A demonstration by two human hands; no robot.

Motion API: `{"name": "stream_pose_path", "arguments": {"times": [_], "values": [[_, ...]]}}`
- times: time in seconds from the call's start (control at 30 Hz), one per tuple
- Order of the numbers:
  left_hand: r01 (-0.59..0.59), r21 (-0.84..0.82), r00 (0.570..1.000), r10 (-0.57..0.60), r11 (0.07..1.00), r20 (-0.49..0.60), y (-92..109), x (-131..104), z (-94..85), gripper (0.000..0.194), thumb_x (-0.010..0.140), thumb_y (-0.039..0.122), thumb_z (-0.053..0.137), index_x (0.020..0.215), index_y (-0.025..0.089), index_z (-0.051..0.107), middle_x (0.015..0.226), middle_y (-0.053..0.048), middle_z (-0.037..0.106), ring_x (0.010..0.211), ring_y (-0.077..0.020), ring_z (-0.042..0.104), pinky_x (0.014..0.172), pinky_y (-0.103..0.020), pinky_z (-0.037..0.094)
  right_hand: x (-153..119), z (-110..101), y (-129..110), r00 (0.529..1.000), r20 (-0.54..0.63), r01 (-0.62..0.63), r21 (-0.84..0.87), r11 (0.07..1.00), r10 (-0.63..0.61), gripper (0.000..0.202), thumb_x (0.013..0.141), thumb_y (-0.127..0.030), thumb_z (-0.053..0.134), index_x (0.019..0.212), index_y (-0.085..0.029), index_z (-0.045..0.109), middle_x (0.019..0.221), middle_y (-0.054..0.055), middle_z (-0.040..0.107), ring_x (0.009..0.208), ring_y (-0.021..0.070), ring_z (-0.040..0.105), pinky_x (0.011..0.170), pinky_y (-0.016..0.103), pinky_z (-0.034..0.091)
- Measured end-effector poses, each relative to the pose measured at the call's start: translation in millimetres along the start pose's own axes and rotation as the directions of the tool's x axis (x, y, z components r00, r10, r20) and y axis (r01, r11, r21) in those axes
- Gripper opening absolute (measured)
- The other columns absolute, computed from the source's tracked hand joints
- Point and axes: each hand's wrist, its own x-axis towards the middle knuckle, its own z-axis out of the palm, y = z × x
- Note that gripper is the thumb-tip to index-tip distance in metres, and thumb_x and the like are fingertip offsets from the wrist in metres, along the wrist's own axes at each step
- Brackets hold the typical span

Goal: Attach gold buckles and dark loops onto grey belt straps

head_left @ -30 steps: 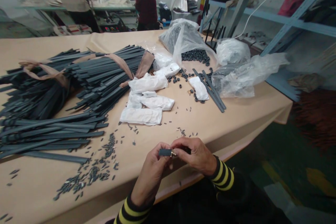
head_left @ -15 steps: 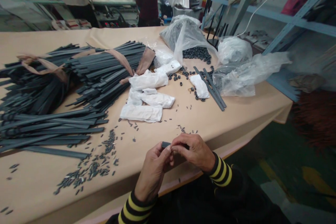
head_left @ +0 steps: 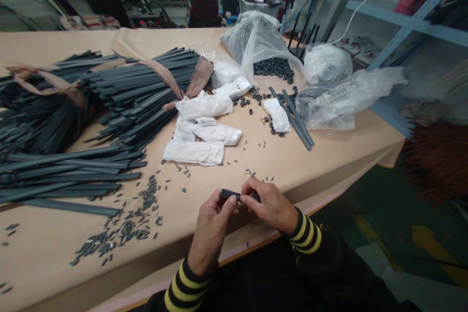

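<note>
Overall, the frame is filled by a big table (head_left: pixel 175 214), covered in tan sheeting, with blue shelving (head_left: pixel 387 14) seen beyond its right end. On the left side, two bundles of dark strips are seen, a left bundle (head_left: pixel 36 126) and a right bundle (head_left: pixel 139 92), both tied with brownish cloth; loose strips (head_left: pixel 73 170) are laid in front. At the far side, a clear plastic bag (head_left: pixel 252 36) is seen, dark rings (head_left: pixel 274 69) spilled from its mouth. Crumpled plastic (head_left: pixel 340 102) is spread to its right. White packets (head_left: pixel 197 152) are piled mid-table; one more packet (head_left: pixel 277 114) is set beside two dark strips (head_left: pixel 292 117).

The left hand (head_left: pixel 212 224) and right hand (head_left: pixel 268 204) are brought close together over the table's near edge. A short dark piece (head_left: pixel 228 194) is held there, its left part pinched between left thumb and fingers. Right thumb and forefinger are pressed together at its right end; whether any smaller part is gripped between them can't be told, too tiny. Small dark bits (head_left: pixel 126 228) are scattered left of the hands.
</note>
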Motion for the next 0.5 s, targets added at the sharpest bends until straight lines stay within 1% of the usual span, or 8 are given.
{"name": "stream_pose_path", "arguments": {"times": [0.07,0.13,0.17,0.23,0.3,0.37,0.43,0.5], "values": [[-0.053,0.112,0.998,0.054,0.992,-0.013,2.4,-1.2,2.3,0.013,0.073,0.028,0.061,0.073,0.015,0.058,0.064,0.001,0.058,0.062,-0.0109,0.051,0.06,-0.02,0.039,0.6,0.7,1.1,0.999,0.0,-0.038,0.051,0.998,0.038,0.005,0.077,-0.014,0.051,0.074,-0.018,0.05,0.06,-0.003,0.054,0.053,0.0088,0.052,0.053,0.02,0.039],[-0.108,0.184,0.993,0.115,0.977,-0.025,3.3,-2.4,3.4,0.012,0.073,0.027,0.061,0.073,0.016,0.057,0.065,0.001,0.058,0.064,-0.0114,0.052,0.06,-0.02,0.039,0.8,1.8,3.9,0.993,0.041,-0.118,0.212,0.97,0.111,0.006,0.076,-0.017,0.052,0.075,-0.018,0.047,0.06,-0.003,0.055,0.048,0.0081,0.052,0.048,0.02,0.04],[-0.121,0.182,0.992,0.126,0.976,-0.015,3.2,-2.6,3.3,0.012,0.074,0.027,0.06,0.073,0.016,0.057,0.067,0.0,0.059,0.065,-0.0119,0.052,0.061,-0.02,0.039,0.7,2.3,5.6,0.985,0.081,-0.171,0.322,0.931,0.153,0.009,0.076,-0.02,0.054,0.076,-0.018,0.045,0.059,-0.004,0.056,0.045,0.0078,0.052,0.044,0.019,0.039],[-0.093,0.085,0.995,0.09,0.992,0.047,1.9,-1.6,1.8,0.012,0.075,0.028,0.058,0.075,0.016,0.055,0.067,-0.001,0.06,0.065,-0.013,0.054,0.062,-0.022,0.04,0.0,3.1,9.3,0.965,0.168,-0.26,0.524,0.811,0.2,0.02,0.074,-0.027,0.059,0.078,-0.019,0.041,0.059,-0.004,0.058,0.042,0.0077,0.052,0.039,0.017,0.038],[-0.022,-0.037,0.991,0.027,0.999,0.129,0.1,0.6,-0.7,0.013,0.076,0.029,0.057,0.076,0.017,0.053,0.067,-0.001,0.06,0.064,-0.0137,0.055,0.063,-0.024,0.042,-1.0,3.5,12.1,0.952,0.23,-0.303,0.637,0.709,0.201,0.027,0.072,-0.032,0.062,0.08,-0.018,0.041,0.062,-0.002,0.061,0.046,0.0085,0.056,0.039,0.016,0.04],[0.003,-0.055,0.99,0.005,0.998,0.14,-1.1,2.6,-2.6,0.014,0.075,0.03,0.058,0.075,0.017,0.053,0.066,-0.001,0.06,0.062,-0.0136,0.055,0.062,-0.024,0.041,-1.9,3.9,13.6,0.946,0.26,-0.32,0.67,0.67,0.192,0.029,0.071,-0.035,0.063,0.081,-0.016,0.043,0.066,0.001,0.063,0.052,0.0093,0.059,0.043,0.017,0.044],[-0.042,0.043,0.995,0.037,0.998,0.093,-0.7,2.6,-2.4,0.014,0.074,0.029,0.059,0.073,0.016,0.054,0.064,-0.001,0.06,0.061,-0.0134,0.054,0.061,-0.023,0.04,-2.1,4.9,14.3,0.941,0.274,-0.335,0.66,0.672,0.2,0.029,0.071,-0.036,0.063,0.08,-0.015,0.044,0.068,0.002,0.064,0.054,0.0096,0.06,0.045,0.017,0.045],[-0.107,0.179,0.994,0.104,0.978,0.026,1.7,-0.2,0.0,0.012,0.074,0.028,0.06,0.072,0.017,0.055,0.063,0.0,0.059,0.06,-0.0132,0.053,0.059,-0.022,0.039,-1.4,6.5,15.0,0.943,0.252,-0.331,0.638,0.695,0.218,0.028,0.07,-0.035,0.063,0.078,-0.015,0.045,0.064,0.0,0.062,0.052,0.0089,0.059,0.044,0.017,0.045]]}}
